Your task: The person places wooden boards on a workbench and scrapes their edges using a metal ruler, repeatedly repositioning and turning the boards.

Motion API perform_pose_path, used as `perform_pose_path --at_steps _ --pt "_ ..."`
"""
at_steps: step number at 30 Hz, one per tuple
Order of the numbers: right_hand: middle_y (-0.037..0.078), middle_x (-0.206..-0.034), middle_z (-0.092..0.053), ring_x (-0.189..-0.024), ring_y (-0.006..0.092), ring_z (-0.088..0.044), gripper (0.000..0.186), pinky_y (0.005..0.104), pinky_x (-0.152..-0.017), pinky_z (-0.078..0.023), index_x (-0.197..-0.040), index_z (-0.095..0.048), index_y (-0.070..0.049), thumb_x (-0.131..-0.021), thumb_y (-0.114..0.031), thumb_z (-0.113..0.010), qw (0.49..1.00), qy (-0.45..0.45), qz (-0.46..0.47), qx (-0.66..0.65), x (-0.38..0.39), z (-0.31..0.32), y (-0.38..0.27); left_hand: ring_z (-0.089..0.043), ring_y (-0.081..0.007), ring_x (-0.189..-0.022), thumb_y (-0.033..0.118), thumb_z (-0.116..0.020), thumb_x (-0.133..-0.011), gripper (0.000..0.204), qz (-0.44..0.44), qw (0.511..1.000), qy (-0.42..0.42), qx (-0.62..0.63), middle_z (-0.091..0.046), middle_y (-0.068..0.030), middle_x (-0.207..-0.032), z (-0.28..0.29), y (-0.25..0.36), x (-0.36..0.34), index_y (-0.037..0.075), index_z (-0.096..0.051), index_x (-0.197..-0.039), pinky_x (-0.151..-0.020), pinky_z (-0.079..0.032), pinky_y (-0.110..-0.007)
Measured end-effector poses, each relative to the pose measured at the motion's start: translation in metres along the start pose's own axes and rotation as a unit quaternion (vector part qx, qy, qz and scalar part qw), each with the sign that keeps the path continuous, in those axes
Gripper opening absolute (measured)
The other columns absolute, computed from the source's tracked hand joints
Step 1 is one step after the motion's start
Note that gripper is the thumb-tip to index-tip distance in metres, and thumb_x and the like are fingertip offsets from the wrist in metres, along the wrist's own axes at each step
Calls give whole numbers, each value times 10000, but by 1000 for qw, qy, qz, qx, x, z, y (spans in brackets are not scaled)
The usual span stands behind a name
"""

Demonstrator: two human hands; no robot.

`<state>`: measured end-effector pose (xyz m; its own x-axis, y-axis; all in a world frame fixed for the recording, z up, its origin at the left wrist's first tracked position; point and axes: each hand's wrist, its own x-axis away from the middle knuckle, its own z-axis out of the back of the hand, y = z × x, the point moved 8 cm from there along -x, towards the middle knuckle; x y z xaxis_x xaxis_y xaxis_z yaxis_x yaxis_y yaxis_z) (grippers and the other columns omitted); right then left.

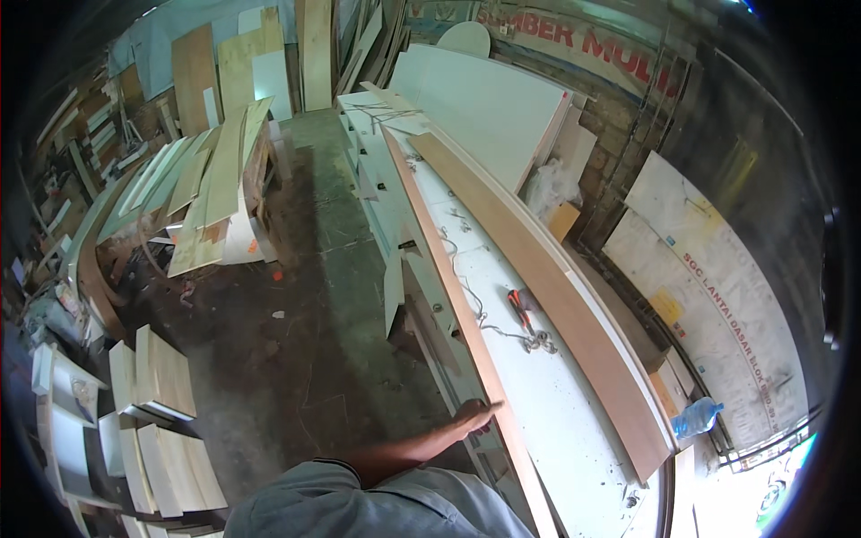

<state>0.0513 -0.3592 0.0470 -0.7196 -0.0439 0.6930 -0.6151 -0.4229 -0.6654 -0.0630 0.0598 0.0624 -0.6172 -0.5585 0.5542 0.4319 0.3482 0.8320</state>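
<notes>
My left hand (475, 418) reaches across from the lower middle and grips a long narrow wooden strip (463, 316), thumb on top and the other fingers mostly hidden below. The strip runs lengthwise along the left edge of a long white cabinet (574, 421). On the cabinet's white surface a wider brown board (547, 287) lies roughly parallel to the strip. Between them rest a red-and-black-handled tool (518, 308), small metal pieces (540, 342) and a thin tangled cord (468, 289). My right hand is out of view.
A bench with loose planks (213, 184) stands at the left. Light wooden box-like pieces (164, 377) sit at the lower left. White panels (484, 99) lean behind the cabinet, and a blue plastic bottle (696, 418) lies by its right edge. Boards (195, 76) lean at the back.
</notes>
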Motion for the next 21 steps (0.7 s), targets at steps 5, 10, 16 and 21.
perform_pose_path --at_steps 5,10,16,21 --pt "194 -999 -720 -806 349 -725 730 477 -636 -597 -1186 -629 80 -975 -617 -587 1000 4 22 -2 35 -68 -21 -638 -196 -505 660 -671 -879 668 -29 991 123 38 -643 -86 -621 101 81 -13 17 -603 -712 -455 -522 -340" --pt "192 -1002 -719 -814 347 -724 723 475 -644 -596 -1186 -630 77 -976 -614 -586 999 -12 43 12 57 -143 -47 -731 -337 -635 217 -652 -816 313 -45 979 198 -29 -725 -248 -801 169 76 -45 -91 -682 -867 -615 -597 -448" --pt "190 -1006 -718 -823 344 -722 715 473 -652 -594 -1185 -631 73 -978 -609 -584 996 -47 66 34 52 -244 -83 -727 -338 -863 207 -698 -792 274 -34 984 175 -8 -723 -234 -881 198 54 -52 -47 -684 -895 -743 -569 -456" --pt "188 -1009 -717 -831 342 -721 708 472 -660 -592 -1185 -632 70 -979 -606 -583 994 -72 74 43 37 -336 -115 -659 -228 -773 244 -803 -767 319 1 994 99 51 -696 -145 -833 262 81 -41 -20 -672 -891 -656 -517 -415"
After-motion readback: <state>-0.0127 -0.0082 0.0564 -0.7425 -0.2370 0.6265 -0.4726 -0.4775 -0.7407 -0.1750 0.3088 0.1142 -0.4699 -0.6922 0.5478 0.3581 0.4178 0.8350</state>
